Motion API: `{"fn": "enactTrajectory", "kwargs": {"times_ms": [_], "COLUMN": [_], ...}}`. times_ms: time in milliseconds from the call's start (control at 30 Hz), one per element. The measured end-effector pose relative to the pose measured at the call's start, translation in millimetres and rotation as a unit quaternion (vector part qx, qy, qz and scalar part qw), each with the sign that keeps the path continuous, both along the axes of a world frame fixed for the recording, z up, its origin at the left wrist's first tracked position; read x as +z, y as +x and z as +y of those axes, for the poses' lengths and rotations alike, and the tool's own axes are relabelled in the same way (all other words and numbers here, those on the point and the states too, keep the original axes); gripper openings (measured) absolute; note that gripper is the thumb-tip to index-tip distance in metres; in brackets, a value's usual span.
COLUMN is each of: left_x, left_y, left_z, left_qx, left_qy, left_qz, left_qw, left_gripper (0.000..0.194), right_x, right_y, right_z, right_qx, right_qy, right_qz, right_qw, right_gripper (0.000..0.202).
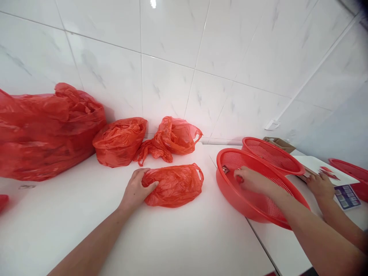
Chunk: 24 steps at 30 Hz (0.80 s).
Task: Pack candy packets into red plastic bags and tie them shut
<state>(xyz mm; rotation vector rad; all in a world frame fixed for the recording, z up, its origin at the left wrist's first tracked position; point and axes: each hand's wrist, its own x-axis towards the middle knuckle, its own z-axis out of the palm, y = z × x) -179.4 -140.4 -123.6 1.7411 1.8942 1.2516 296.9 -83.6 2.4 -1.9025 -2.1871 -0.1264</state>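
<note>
My left hand (138,188) grips the left edge of a crumpled red plastic bag (175,186) lying on the white table (161,241), its thumb over the top and a loop handle at the bag's right end. My right hand (250,179) reaches into a red perforated basket (238,199), fingers closed around something small and red that I cannot make out. A small dark packet (225,169) rests inside the basket, left of that hand.
Along the tiled wall stand a large red bag (48,134) and smaller red bags (120,143) (178,136). A second red basket (273,155) is behind the first. At right, another person's hand (320,186) touches papers (342,176) near another red basket (349,168).
</note>
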Motion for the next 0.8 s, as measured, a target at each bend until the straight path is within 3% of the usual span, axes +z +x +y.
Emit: {"fn": "enactTrajectory", "kwargs": {"times_ms": [100,167,233,300,367,467,533,633,700,800], "left_x": [-1.0,-1.3,-1.5,-1.7,-2.0,-2.6,-3.1,-3.0,-2.5,-1.7], "left_y": [-0.6,-0.8,-0.9,-1.2,-1.7,-2.5,-2.7,-2.2,-1.4,-0.5], "left_z": [0.4,0.8,1.0,1.2,1.7,3.1,3.9,4.1,3.6,3.1], "left_qx": [-0.005,-0.009,-0.008,-0.004,-0.005,-0.010,-0.014,-0.020,-0.018,-0.011], "left_qy": [-0.002,-0.005,-0.010,-0.014,-0.012,-0.004,-0.003,-0.004,-0.008,-0.014], "left_qz": [0.004,0.007,0.009,0.010,0.011,0.012,0.015,0.019,0.017,0.011], "left_qw": [1.000,1.000,1.000,1.000,1.000,1.000,1.000,1.000,1.000,1.000], "left_gripper": [0.052,0.052,0.052,0.052,0.052,0.052,0.052,0.051,0.050,0.050], "right_x": [22.4,38.8,44.4,34.3,12.9,-17.5,-23.6,-7.8,10.6,27.8], "right_y": [-80.6,-121.8,-158.8,-193.8,-224.7,-255.1,-261.1,-246.3,-220.6,-161.4], "right_z": [-5.0,-13.0,-21.9,-28.0,-30.0,-28.7,-27.4,-21.7,-11.5,15.2], "right_qx": [0.056,0.084,0.154,0.241,0.317,0.357,0.383,0.386,0.314,0.126], "right_qy": [0.005,0.057,0.048,0.005,-0.015,-0.025,-0.040,-0.068,-0.052,0.018], "right_qz": [-0.016,-0.010,0.004,0.018,0.011,-0.021,-0.017,0.036,0.090,0.121], "right_qw": [0.998,0.995,0.987,0.970,0.948,0.933,0.923,0.919,0.944,0.985], "right_gripper": [0.001,0.006,0.008,0.011,0.018,0.030,0.030,0.020,0.018,0.013]}}
